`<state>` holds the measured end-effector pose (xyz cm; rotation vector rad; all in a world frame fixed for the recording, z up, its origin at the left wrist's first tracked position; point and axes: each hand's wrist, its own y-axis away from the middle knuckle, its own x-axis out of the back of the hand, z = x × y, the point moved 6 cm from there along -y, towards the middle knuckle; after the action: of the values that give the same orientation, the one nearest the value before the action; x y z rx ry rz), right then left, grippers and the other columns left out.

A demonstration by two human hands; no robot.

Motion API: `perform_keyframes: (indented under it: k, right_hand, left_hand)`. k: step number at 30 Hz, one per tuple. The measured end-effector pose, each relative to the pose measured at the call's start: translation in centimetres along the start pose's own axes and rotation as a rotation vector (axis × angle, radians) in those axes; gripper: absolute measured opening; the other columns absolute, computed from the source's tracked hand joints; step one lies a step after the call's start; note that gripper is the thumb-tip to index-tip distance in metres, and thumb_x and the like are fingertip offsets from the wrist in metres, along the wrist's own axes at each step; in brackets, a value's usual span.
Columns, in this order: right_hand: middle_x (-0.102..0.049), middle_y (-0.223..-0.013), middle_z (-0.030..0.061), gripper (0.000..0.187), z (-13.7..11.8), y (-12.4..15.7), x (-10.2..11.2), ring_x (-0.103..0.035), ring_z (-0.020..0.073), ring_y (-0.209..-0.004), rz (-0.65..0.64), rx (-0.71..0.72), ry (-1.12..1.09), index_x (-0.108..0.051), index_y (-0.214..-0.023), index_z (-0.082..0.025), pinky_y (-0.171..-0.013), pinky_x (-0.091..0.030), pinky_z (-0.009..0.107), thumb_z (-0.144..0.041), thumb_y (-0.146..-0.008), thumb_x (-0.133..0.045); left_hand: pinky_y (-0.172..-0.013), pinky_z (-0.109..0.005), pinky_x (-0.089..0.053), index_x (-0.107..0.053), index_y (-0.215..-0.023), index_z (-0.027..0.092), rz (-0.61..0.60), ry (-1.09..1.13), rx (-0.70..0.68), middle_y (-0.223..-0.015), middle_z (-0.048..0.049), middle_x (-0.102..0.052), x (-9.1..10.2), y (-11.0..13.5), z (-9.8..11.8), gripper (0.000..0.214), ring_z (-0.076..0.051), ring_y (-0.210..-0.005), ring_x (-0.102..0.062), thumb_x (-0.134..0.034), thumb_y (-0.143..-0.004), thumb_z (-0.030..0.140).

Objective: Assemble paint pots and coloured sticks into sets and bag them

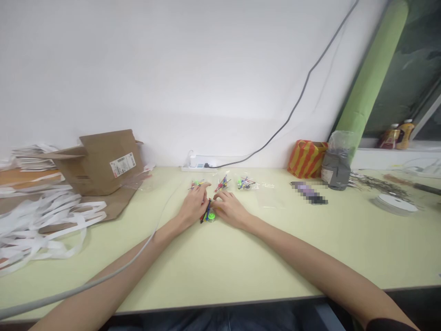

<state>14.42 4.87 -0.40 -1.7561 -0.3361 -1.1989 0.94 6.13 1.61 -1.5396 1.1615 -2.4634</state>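
Now the left hand [195,205] and right hand [230,209] close curled fingers [220,196] on one coloured bundle [207,212], three more bundles [222,184] just beyond.

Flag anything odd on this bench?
White paper strips lie in a loose tangle across the table's left end, looking spilled, beside a slumped cardboard box with splayed flaps. A thin grey cable also lies across the left forearm, which looks snag-prone.

- From my screen, the small parts [207,212] look like glossy coloured plastic
- Bags [267,195]: thin, shiny, clear plastic
- Tabletop [262,248]: smooth, matt, pale green
- Carton [103,165]: matt brown cardboard
- Strips [41,234]: matt white paper
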Motion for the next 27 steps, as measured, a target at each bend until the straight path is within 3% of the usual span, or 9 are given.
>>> perform_keyframes:
  k: [7,13,21,27]
  right_hand:
    - [-0.062,-0.114,0.0084,0.01,0.3,0.3,0.0,-0.051,0.024,-0.115,0.014,0.019,-0.035,-0.069,-0.095,-0.022,-0.095,-0.042,0.039,-0.015,-0.091,-0.064]
    - [-0.063,-0.111,0.0084,0.013,0.3,0.6,0.5,-0.052,0.0221,-0.108,0.075,0.047,-0.052,-0.068,-0.096,-0.021,-0.093,-0.042,0.037,-0.016,-0.096,-0.057]
    - [-0.063,-0.117,0.0111,0.022,0.1,1.0,1.8,-0.05,0.0231,-0.114,0.156,0.052,0.069,-0.067,-0.098,-0.021,-0.097,-0.042,0.039,-0.016,-0.101,-0.046]
    - [-0.062,-0.127,0.0122,0.026,1.6,1.9,3.9,-0.05,0.0242,-0.124,0.234,0.048,0.209,-0.065,-0.099,-0.021,-0.102,-0.039,0.043,-0.017,-0.103,-0.039]
  left_hand:
    - [-0.101,-0.045,-0.042,-0.037,-0.144,0.018,-0.014,0.046,-0.011,-0.094,-0.0036,-0.059,-0.5,0.2,-0.3,0.058,-0.022,-0.096,-0.055,-0.042,-0.087,0.006]
    - [-0.102,-0.043,-0.043,-0.053,-0.125,0.02,-0.105,0.023,-0.098,-0.113,-0.0085,-0.06,-0.9,0.2,0.3,0.04,-0.024,-0.112,-0.054,-0.036,-0.091,0.007]
    - [-0.109,-0.044,-0.041,-0.061,-0.116,0.019,-0.184,0.039,-0.157,-0.125,-0.0103,-0.062,-1.5,0.2,0.6,0.035,-0.024,-0.121,-0.055,-0.036,-0.095,0.01]
    - [-0.113,-0.046,-0.038,-0.061,-0.127,0.022,-0.229,0.027,-0.202,-0.139,-0.0102,-0.057,-1.7,0.5,1.1,0.043,-0.024,-0.132,-0.049,-0.037,-0.094,0.009]
